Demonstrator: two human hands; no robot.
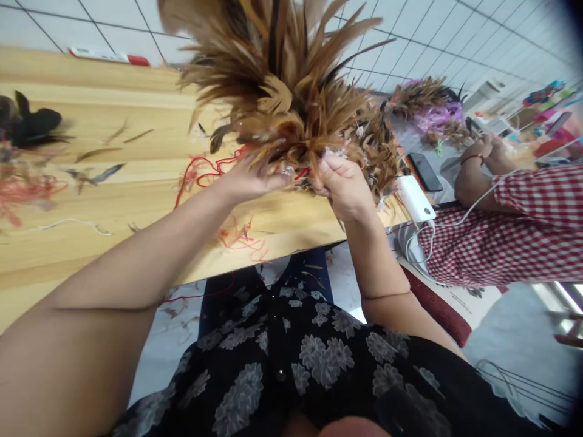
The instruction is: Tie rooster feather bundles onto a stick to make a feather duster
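A big bundle of brown feathers (282,103) fans upward above the table, its quill ends toward me. My right hand (344,185) is closed in a pinch at its base, where a bit of red string shows by the fingertips. At the left of the base, my left hand (255,179) grips it with the thumb stretched along the lower edge; feathers cover most of those fingers. Red string (195,176) trails in loops over the wood beside my left wrist. More brown feathers (378,142) are heaped behind my right hand.
The wooden table (150,200) bears loose feathers, red thread scraps (246,237), dark feathers (39,121) and a marker (109,56). Toward the right are a white power bank (416,199) with a cable and a phone (424,172). A person in checked sleeves (537,197) sits there.
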